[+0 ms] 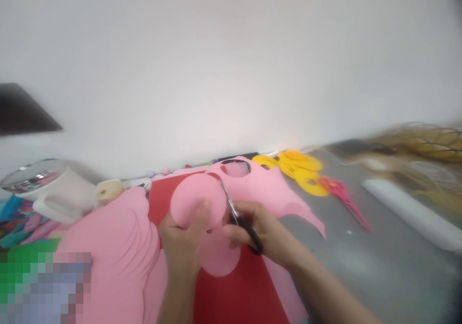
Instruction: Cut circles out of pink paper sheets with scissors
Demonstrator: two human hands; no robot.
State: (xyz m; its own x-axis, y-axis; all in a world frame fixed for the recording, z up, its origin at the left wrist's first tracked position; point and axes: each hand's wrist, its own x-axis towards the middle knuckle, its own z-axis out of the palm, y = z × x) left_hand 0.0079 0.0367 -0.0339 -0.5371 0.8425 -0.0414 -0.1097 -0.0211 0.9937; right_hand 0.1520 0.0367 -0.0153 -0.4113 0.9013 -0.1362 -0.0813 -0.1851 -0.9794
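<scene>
Over the red sheet (233, 297), a pink paper cutout (191, 193) is pinched by the left hand (183, 242), black-handled scissors (234, 212) are gripped by the right hand (263, 228); flimsy (presumably), the cutout is best held centrally.

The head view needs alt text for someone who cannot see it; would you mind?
The left hand holds rounded pink paper; the right hand holds black-handled scissors at its edge. Red paper lies beneath; pink cutouts sit left, yellow rings and a pink tool right.
</scene>
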